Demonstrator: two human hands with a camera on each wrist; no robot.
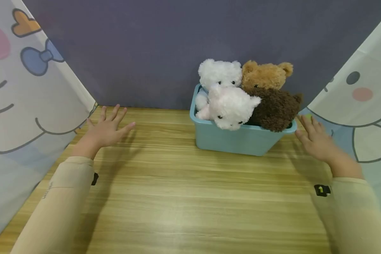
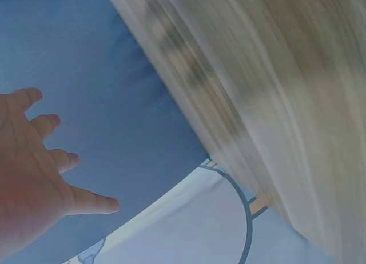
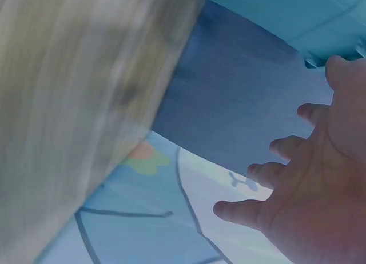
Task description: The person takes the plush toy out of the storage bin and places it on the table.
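A light blue plastic bin (image 1: 230, 139) stands on the wooden table, right of the middle. Plush bears fill it: a white one (image 1: 220, 74) and a tan one (image 1: 266, 76) at the back, a pale pink one (image 1: 233, 106) and a dark brown one (image 1: 274, 109) in front. My right hand (image 1: 319, 143) is spread beside the bin's right end, its thumb close to the rim; whether it touches, I cannot tell. Far to the bin's left, my left hand (image 1: 103, 134) hovers with fingers spread and holds nothing. Both palms show in the wrist views.
The wood-grain table (image 1: 177, 197) runs up to a dark grey back panel (image 1: 146, 53). Cartoon-printed cloths hang at the left (image 1: 22, 98) and right (image 1: 362, 109), close to each hand. Small black wrist devices show under both sleeves.
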